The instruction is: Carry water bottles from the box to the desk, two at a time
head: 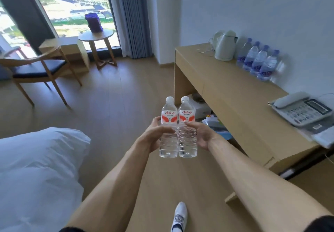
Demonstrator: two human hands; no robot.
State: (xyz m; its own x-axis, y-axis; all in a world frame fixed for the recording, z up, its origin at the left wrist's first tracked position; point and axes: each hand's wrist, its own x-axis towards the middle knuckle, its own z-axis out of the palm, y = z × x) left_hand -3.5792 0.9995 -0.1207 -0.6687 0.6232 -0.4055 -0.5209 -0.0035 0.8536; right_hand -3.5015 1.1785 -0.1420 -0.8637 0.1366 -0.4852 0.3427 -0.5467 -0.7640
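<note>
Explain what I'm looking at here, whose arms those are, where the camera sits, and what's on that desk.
There is no machine here. One wide camera, worn on a person's head, looks forward and down, so the bare arms are the wearer's own. The left hand and right hand each hold one clear plastic water bottle with a red and white label, upright and pressed side by side above the wooden floor. To the right stands the long light-wood desk. On it are a white electric kettle, four clear bottles with purple labels and a grey desk phone. A white bed is at left.
</note>
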